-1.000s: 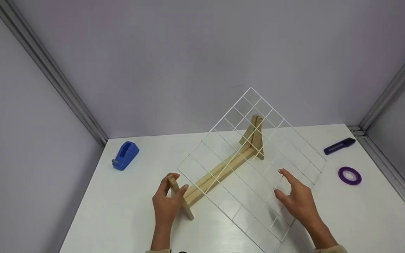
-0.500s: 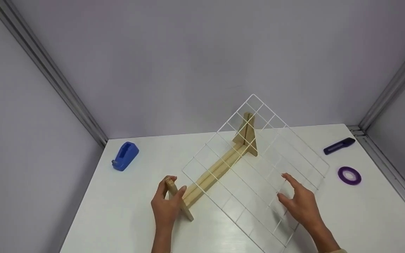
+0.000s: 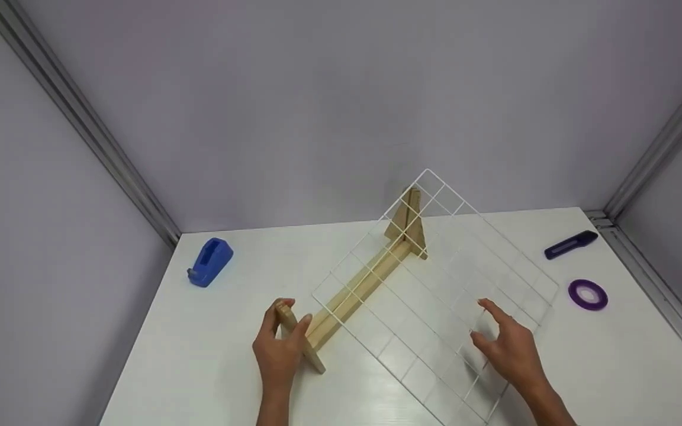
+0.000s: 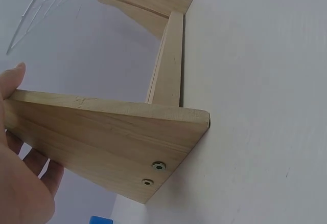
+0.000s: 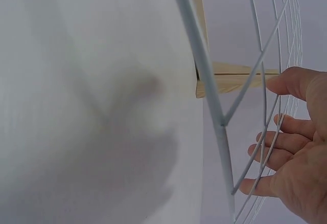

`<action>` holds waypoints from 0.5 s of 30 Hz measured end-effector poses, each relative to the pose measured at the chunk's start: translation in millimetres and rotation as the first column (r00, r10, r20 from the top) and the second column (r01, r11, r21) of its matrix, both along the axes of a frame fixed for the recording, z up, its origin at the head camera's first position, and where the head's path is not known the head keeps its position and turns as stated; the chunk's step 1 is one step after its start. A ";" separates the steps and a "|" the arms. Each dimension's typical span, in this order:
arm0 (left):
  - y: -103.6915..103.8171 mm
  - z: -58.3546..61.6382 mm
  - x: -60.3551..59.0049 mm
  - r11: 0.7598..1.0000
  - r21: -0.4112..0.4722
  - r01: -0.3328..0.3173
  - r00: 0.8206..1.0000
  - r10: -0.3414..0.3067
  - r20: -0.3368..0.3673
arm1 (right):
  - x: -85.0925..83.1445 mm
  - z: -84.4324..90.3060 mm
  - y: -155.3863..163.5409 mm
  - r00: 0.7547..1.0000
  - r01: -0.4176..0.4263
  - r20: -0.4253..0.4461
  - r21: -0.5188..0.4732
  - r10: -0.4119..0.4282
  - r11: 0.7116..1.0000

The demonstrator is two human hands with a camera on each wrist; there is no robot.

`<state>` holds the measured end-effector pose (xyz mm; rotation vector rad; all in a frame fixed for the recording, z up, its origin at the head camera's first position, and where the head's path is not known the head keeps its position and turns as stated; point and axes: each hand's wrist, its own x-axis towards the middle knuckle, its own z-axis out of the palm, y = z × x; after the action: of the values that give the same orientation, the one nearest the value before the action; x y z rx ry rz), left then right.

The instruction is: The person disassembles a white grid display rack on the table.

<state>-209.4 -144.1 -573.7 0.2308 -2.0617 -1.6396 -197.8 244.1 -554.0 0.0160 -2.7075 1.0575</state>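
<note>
L hand [image 3: 279,350] grips near end piece of wooden stand [image 3: 357,291], thumb and fingers round it. R hand [image 3: 510,349], fingers spread and relaxed, presses under tilted white wire grid [image 3: 436,290], which leans over stand's rail. Stand sits mid white table [image 3: 211,355]. Blue tape dispenser [image 3: 209,262] well left of stand; purple tape roll [image 3: 588,294] and dark cutter [image 3: 570,245] well right.

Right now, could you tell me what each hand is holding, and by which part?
The left hand grips the wooden stand by its near triangular end piece. The right hand, fingers straight, only supports the wire grid.
</note>
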 end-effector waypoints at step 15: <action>2.0 1.1 1.9 0.999 0.003 -0.050 0.998 0.050 0.027 | 4.8 -3.2 7.8 0.997 0.020 0.074 0.009 -0.020 1.000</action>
<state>-207.5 -142.1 -572.6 0.3045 -2.0562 -1.6183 -193.1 251.9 -557.2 -0.0496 -2.7718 1.0616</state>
